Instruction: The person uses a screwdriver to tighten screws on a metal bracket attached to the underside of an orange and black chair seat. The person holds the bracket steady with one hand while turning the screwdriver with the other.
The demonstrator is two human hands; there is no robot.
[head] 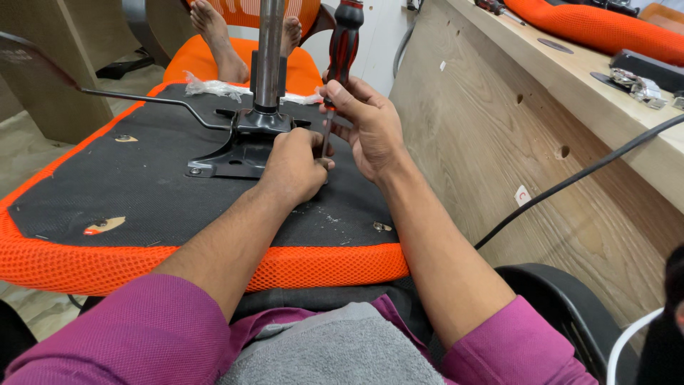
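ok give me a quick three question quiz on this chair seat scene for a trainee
1. True or false: the right hand grips the screwdriver upright.
2. Where does the left hand rest? A on the desk, B at the base of the shaft beside the metal plate, C on the lever.
3. What colour is the mesh rim of the seat?

Key: 1 true. 2 B. 3 orange.

screwdriver (343,44) tip behind left hand (293,167), gas column (270,53) top cut off
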